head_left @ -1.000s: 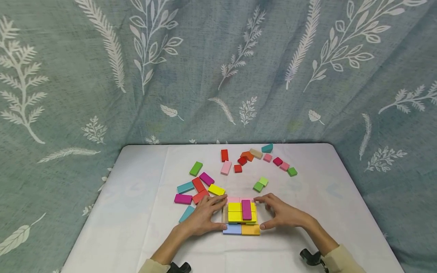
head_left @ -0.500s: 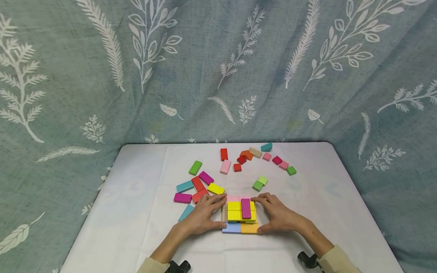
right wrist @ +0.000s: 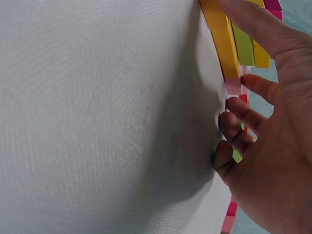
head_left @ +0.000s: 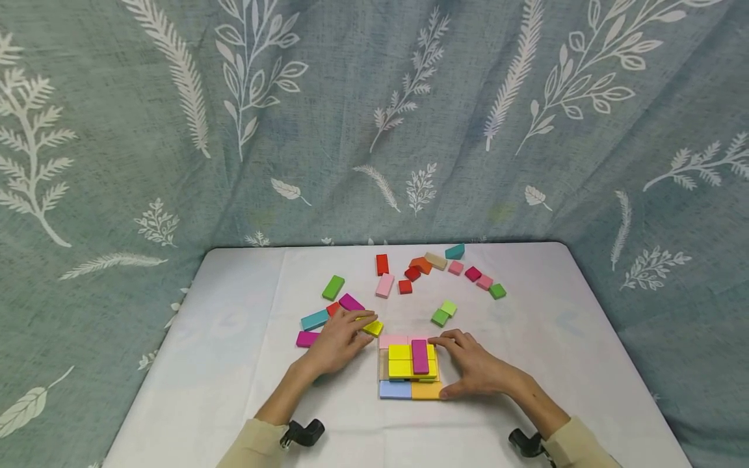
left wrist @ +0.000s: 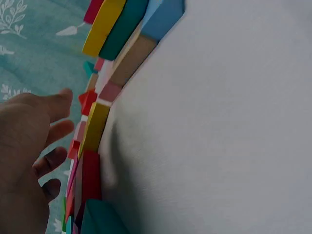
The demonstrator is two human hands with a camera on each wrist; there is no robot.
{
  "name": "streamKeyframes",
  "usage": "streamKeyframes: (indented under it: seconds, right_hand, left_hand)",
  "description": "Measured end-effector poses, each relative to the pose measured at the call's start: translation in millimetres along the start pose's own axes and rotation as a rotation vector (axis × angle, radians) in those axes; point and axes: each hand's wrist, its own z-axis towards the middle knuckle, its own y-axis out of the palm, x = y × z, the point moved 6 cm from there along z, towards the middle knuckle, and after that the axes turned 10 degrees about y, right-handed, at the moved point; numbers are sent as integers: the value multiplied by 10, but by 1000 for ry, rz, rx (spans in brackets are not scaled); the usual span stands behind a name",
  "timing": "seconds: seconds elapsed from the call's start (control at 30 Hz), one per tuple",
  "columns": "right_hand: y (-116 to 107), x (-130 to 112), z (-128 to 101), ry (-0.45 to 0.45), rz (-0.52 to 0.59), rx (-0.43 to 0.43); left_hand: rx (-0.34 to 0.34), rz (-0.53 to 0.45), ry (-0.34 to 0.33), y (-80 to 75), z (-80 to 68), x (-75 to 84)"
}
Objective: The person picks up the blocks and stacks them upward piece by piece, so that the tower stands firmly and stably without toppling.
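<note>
The yellow block (head_left: 371, 326) is being touched by the left hand (head_left: 338, 339) with loose, straight fingers; it is lying flat, its long side slanting left to right. The block stack (head_left: 412, 368) beside it is being touched by the right hand (head_left: 475, 370) with relaxed fingers.

Looking down and forward from head height over the whole tabletop (head_left: 234, 364), curtain (head_left: 175, 130) behind. Skimming the cloth from each wrist, very near, tilted sideways: left wrist facing its fingers (left wrist: 53, 109) and scattered blocks (left wrist: 95, 129), right wrist facing the block stack (right wrist: 226, 41). Sharing that stack (head_left: 411, 367) across all three.
</note>
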Motion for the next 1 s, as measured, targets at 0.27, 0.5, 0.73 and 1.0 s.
streamKeyframes:
  seconds: [0.27,0.5,0.73,1.0]
  right_hand:
    - [7,-10,-1,5,2,-7]
    - [-1,1,-1,18,-1,-2]
    - [-2,-11,1,12,0,-1]
    - [-14,-14,-13,-4,-8,3]
  left_hand:
    - [-7,205,7,-10,142,-122]
    - [17,222,-35,-33,199,-112]
    - [175,-96,-79,-146,170,-37]
    - [168,-504,-151,-78,135,209]
